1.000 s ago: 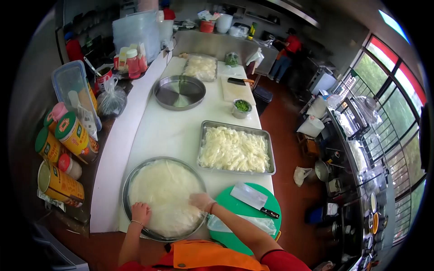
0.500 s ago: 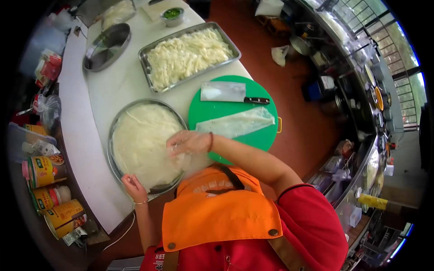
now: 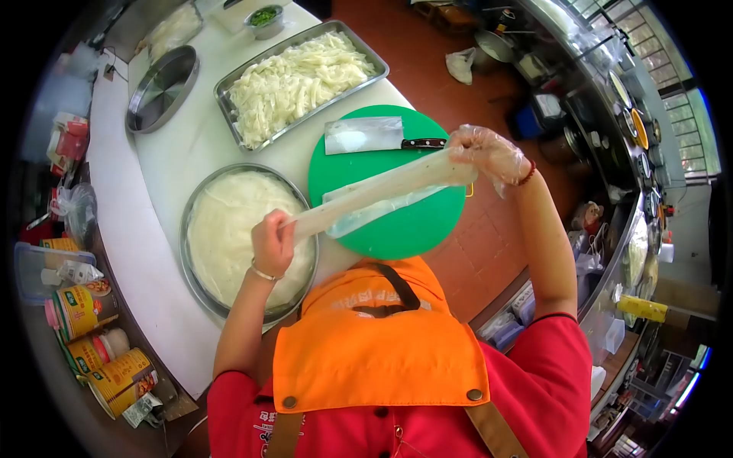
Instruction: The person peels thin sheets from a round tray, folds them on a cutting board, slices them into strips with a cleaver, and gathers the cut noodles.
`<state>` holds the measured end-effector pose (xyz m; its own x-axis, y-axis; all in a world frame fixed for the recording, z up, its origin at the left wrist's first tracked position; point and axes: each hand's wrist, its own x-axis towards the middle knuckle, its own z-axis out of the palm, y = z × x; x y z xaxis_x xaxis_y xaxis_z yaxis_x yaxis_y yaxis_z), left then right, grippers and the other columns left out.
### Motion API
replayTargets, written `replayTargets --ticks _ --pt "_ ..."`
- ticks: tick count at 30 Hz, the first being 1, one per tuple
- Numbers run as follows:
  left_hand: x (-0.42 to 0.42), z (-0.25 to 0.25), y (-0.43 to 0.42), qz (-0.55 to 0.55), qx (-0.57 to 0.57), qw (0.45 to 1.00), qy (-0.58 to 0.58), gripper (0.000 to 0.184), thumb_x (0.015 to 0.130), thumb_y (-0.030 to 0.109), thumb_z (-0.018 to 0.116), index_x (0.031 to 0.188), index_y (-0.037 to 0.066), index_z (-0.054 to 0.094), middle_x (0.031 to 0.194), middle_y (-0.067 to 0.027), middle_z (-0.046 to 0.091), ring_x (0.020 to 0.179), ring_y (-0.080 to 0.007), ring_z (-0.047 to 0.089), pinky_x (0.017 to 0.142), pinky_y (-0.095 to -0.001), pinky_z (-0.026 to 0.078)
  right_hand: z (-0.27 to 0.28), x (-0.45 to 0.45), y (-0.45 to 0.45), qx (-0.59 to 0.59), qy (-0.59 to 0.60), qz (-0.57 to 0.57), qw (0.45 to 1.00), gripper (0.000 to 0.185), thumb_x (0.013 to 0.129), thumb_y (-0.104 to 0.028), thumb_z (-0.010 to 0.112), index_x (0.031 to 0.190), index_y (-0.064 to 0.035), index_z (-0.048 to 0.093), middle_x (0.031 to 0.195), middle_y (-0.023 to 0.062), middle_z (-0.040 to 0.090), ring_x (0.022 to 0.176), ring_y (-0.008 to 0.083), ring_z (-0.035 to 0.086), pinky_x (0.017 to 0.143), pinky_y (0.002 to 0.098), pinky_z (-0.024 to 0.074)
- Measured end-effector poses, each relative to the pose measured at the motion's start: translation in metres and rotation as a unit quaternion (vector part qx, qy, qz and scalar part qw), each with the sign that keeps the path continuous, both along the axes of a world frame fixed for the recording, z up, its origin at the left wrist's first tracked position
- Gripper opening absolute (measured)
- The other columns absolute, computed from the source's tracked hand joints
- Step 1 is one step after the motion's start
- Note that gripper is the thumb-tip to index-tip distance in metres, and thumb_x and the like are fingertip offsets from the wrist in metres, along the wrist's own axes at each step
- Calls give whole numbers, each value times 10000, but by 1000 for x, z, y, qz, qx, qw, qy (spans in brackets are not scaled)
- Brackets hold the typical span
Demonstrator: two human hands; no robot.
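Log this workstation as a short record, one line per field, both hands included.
left hand: bare hand gripping one end of a pale strip
right hand: gloved hand gripping its other end
strip: stretched above a green board
on board: cleaver, clear plastic
beside board: round pan holding a pale sheet
beyond: tray of pale strips, bowl of chopped greens

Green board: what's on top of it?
On the green board lie a cleaver and a translucent sheet; a pale strip held above hides part of the sheet and board.
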<state>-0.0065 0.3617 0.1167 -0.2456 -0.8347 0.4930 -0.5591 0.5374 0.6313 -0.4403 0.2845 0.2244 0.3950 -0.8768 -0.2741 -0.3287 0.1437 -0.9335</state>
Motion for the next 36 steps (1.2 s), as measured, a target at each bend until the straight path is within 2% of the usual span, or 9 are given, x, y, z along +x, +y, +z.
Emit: replayTargets --ticks 11,15,18,23,27,28,30,33,36 --pt "-50 -87 -38 -242 -103 943 -204 138 838 58 629 964 80 576 768 -93 552 681 -274 587 553 -380 474 -131 -48 -14 -273 379 -26 884 133 809 -232 650 810 -108 698 830 99 677 844 296 646 776 409 508" --pt "-52 -111 -6 -310 -79 916 -241 240 809 63 576 1043 90 616 796 -75 548 709 -257 579 605 -365 483 -207 -65 28 -291 432 20 854 148 818 -91 582 854 -146 715 952 84 696 947 303 640 848 416 517" --pt "-52 -115 7 -333 -45 910 -242 268 815 77 584 1080 80 624 833 -80 560 752 -260 586 664 -372 490 -191 -45 50 -279 457 -35 844 240 816 -48 555 998 -109 699 1059 130 673 1001 335 628 899 434 505" --pt "-63 -95 13 -292 -49 925 -240 258 828 182 674 1056 68 632 879 -100 590 796 -284 594 698 -373 492 -190 -17 70 -351 434 -87 825 433 838 -66 533 1269 -72 579 1348 183 547 1168 377 555 1007 467 449" --pt "-73 -99 4 -208 -48 930 -298 496 834 316 689 1265 94 580 1297 -153 559 1205 -327 512 1026 -484 410 -215 -10 66 -328 459 -30 825 382 910 -151 490 1272 -46 544 1309 196 539 1232 385 500 1020 476 431" --pt "-75 -101 4 -178 -26 922 -343 572 835 351 693 1331 113 534 1398 -147 478 1291 -330 443 1072 -507 360 -208 -7 64 -237 468 -26 851 399 915 -198 505 1282 -43 538 1349 205 522 1259 394 484 1044 480 407" --pt "-76 -116 4 -130 17 913 -387 671 840 401 695 1417 146 466 1522 -127 368 1396 -331 352 1121 -538 306 -235 -13 67 -318 489 -76 808 431 901 -214 547 1301 -51 533 1421 221 482 1308 399 453 1088 502 354" --pt "-82 -129 6 -95 59 911 -398 691 853 421 690 1443 170 431 1549 -98 338 1421 -331 322 1123 -545 305 -248 -30 62 -292 420 -182 840 387 847 -118 591 1229 -57 592 1384 207 520 1239 394 513 1041 495 389" --pt "-91 -130 9 -82 99 901 -415 691 883 472 633 1468 183 404 1560 -96 324 1446 -329 286 1152 -555 255 -203 -36 90 -385 465 -187 775 305 826 -103 607 1128 -74 640 1204 173 620 1027 363 609 880 487 469"
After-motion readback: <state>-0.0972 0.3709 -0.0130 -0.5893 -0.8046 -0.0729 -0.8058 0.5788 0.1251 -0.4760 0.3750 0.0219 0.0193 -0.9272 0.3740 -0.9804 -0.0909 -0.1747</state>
